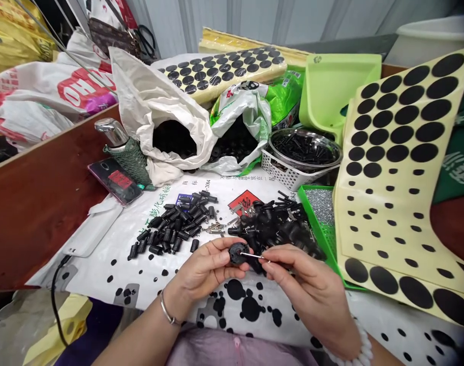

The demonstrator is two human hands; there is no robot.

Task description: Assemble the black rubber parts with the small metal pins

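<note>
My left hand (212,267) grips a small round black part (238,252) between thumb and fingers, its face turned up. Pinched in my right hand (300,279) is a thin silvery pin (252,255), whose far tip meets the middle of the round part. Just behind both hands lies a pile of black parts (277,226). Small metal pieces (215,227) are scattered at its left side. Further left is a heap of short black cylinders (174,229).
Open bags (165,109) of black parts stand at the back, beside a metal bowl (306,147) over a white basket (288,175). At right are a green tray (331,244) and sticker sheets (403,203). A phone (115,181) and power bank (96,229) lie left.
</note>
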